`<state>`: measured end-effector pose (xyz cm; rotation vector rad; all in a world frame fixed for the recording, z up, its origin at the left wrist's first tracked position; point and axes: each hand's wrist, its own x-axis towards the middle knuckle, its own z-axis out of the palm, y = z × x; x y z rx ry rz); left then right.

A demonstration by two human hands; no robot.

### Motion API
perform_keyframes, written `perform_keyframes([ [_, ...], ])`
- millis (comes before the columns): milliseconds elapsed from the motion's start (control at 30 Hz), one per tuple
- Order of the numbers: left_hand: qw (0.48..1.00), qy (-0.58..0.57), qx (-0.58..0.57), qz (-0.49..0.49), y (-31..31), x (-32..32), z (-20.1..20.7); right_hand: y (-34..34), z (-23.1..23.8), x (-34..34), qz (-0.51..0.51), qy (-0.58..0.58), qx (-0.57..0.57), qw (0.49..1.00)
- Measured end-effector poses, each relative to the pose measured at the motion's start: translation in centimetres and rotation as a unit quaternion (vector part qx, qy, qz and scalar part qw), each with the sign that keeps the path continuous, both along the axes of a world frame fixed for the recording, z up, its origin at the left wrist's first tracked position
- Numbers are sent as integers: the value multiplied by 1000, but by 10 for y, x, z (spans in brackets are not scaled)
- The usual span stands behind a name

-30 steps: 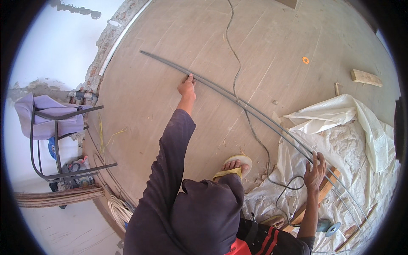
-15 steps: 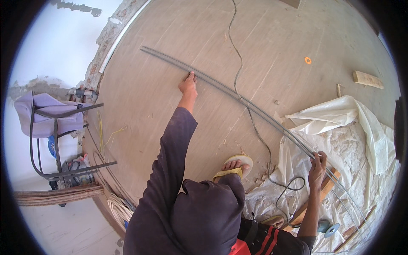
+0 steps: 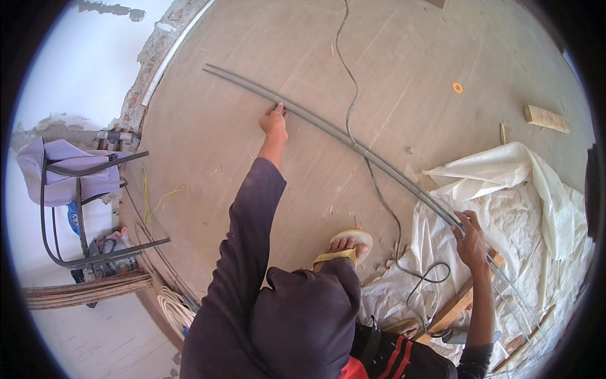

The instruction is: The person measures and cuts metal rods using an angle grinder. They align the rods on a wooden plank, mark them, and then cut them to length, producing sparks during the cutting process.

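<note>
Two long, thin grey metal rods [image 3: 404, 179] run side by side from the upper left down to the lower right, just above or on the floor. My left hand [image 3: 273, 121] is closed at their upper left part, its fingertips at the rods. Farther down, my right hand [image 3: 471, 241] is wrapped round the pair above the white sheet. A dark cable [image 3: 351, 107] passes the middle of the rods and curls near my sandalled foot [image 3: 346, 246]. Behind my right forearm a power tool [image 3: 453, 338] is mostly hidden.
A crumpled white plastic sheet [image 3: 536, 202] covers the floor at right, with a wooden beam [image 3: 449, 311] on it. A wood block [image 3: 546, 119] and an orange ring [image 3: 457, 88] lie beyond. At left are a metal-framed chair [image 3: 79, 189], coiled pale cable [image 3: 173, 309] and a broken wall edge.
My right hand has moved slightly up and turned, still on the rods. The rods and my left hand have shifted a little to the upper left. My right forearm now covers the tool's disc.
</note>
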<state>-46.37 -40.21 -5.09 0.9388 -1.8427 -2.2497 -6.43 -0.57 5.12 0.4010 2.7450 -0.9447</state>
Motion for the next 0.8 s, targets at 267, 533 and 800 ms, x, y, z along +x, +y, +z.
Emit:
perform_keyframes([
  [267, 999, 33, 16, 6, 5, -10, -1, -18, -26, -26, 3, -13, -56, 998],
  [533, 999, 27, 33, -24, -12, -11, 4, -12, -36, -29, 1, 2, -109, 994],
  [800, 998, 14, 36, -53, -5, 1, 18, -15, -25, -36, 2, -9, -89, 996],
])
